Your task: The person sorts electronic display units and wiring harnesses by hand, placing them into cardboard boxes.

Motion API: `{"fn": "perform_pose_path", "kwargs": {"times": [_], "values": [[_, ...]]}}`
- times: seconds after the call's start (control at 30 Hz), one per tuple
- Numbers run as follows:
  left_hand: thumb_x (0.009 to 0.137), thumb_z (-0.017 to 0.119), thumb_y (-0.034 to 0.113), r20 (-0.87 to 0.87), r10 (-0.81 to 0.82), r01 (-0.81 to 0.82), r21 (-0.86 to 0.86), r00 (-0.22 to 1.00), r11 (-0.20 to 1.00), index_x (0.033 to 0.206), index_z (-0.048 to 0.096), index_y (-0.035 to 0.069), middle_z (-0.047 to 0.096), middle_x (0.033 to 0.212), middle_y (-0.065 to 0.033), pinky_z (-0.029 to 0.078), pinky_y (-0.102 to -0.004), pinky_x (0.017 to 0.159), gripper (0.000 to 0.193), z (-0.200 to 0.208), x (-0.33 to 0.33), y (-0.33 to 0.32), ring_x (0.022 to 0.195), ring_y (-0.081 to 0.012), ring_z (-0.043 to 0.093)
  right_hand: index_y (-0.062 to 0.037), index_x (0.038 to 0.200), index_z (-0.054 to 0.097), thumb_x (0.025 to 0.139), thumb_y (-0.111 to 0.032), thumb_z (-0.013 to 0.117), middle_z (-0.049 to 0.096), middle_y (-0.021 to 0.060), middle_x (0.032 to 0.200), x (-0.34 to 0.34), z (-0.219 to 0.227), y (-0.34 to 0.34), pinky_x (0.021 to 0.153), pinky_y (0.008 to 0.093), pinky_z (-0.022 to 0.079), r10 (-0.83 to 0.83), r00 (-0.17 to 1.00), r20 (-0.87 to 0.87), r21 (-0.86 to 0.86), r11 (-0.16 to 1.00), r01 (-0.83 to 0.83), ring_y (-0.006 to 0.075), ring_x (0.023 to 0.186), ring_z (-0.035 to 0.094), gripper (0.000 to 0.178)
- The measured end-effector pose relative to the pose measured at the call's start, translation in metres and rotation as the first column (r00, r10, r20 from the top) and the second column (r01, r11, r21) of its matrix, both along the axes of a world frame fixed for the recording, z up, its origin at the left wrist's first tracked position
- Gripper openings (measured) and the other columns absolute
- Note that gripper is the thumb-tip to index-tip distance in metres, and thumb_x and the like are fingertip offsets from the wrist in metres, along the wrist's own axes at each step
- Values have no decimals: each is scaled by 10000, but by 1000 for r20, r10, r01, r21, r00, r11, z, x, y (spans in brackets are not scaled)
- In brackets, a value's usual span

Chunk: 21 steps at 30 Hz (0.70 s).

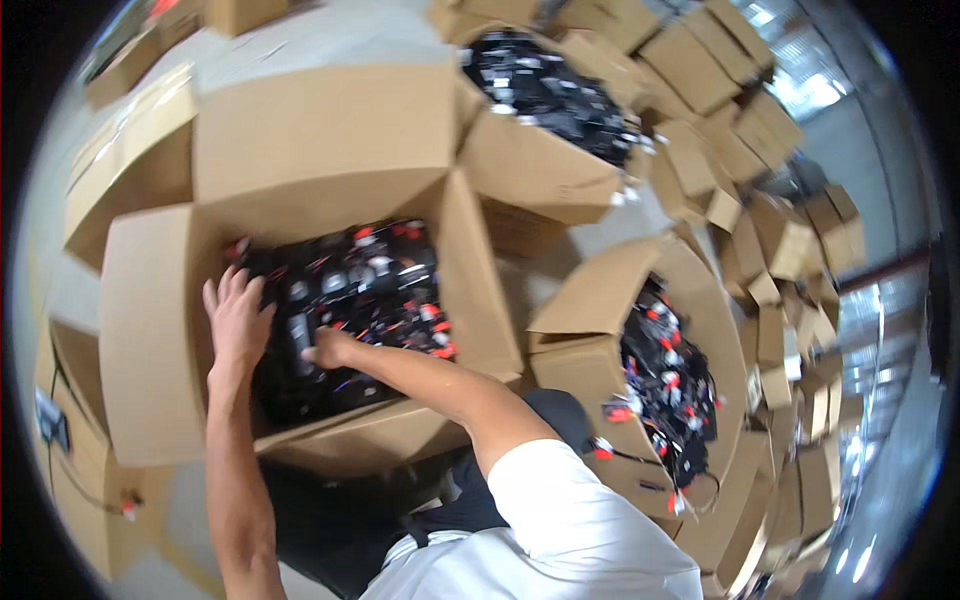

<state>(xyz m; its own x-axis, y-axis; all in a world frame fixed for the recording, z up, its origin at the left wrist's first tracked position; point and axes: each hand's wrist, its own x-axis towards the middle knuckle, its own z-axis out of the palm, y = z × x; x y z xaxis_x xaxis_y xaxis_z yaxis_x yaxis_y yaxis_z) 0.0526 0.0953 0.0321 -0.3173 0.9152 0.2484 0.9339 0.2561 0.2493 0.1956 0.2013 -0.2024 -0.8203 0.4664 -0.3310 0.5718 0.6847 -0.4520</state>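
Note:
A large open cardboard box point(325, 115) stands in front of me, its flaps folded out. Inside lies a heap of black cable bundles point(365, 285) with red and white connectors. My left hand point(238, 315) is at the box's left inner wall, over the edge of the heap, fingers stretched out and apart with nothing seen in them. Down among the bundles, my right hand point(328, 348) is curled beside a shiny grey-black piece point(300, 330). Its fingers are mostly hidden and blurred, so I cannot make out what they hold.
Another open box point(590, 310) at the right holds black cables with red connectors point(668, 380), some hanging over its edge. Beyond, a third box point(540, 165) is full of black cables with white connectors point(545, 95). Many brown cartons point(700, 70) are piled along the right.

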Motion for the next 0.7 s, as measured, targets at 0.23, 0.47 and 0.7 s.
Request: {"fn": "perform_pose_path", "kwargs": {"times": [0.23, 0.47, 0.7], "values": [[794, 766, 184, 29, 64, -57, -202, 998, 978, 1238, 627, 66, 551, 1346, -153, 207, -588, 1186, 479, 9, -12, -54, 1377, -351, 413, 14, 1063, 625, 904, -331, 646, 650, 219, 954, 102, 312, -4, 815, 495, 515, 141, 896, -422, 171, 983, -74, 409, 950, 645, 381], [797, 755, 171, 62, -16, 25, -153, 998, 988, 1214, 630, 49, 568, 1320, -156, 239, -593, 1171, 453, 22, 13, -48, 1349, -345, 442, -32, 1136, 671, 935, -346, 622, 718, 201, 974, 412, 389, 81, 817, 407, 547, -550, 506, -665, 215, 508, 834, 326, 911, 703, 377], [785, 742, 162, 46, -121, 127, -156, 992, 980, 1151, 672, 33, 603, 1273, -153, 265, -575, 1158, 394, 10, 55, -64, 1328, -359, 465, -47, 1413, 441, 647, -508, 810, 488, 193, 1335, 520, 269, 61, 1008, 517, 452, -701, 713, -9, 561, 587, 584, 387, 1235, 487, 967]]}}
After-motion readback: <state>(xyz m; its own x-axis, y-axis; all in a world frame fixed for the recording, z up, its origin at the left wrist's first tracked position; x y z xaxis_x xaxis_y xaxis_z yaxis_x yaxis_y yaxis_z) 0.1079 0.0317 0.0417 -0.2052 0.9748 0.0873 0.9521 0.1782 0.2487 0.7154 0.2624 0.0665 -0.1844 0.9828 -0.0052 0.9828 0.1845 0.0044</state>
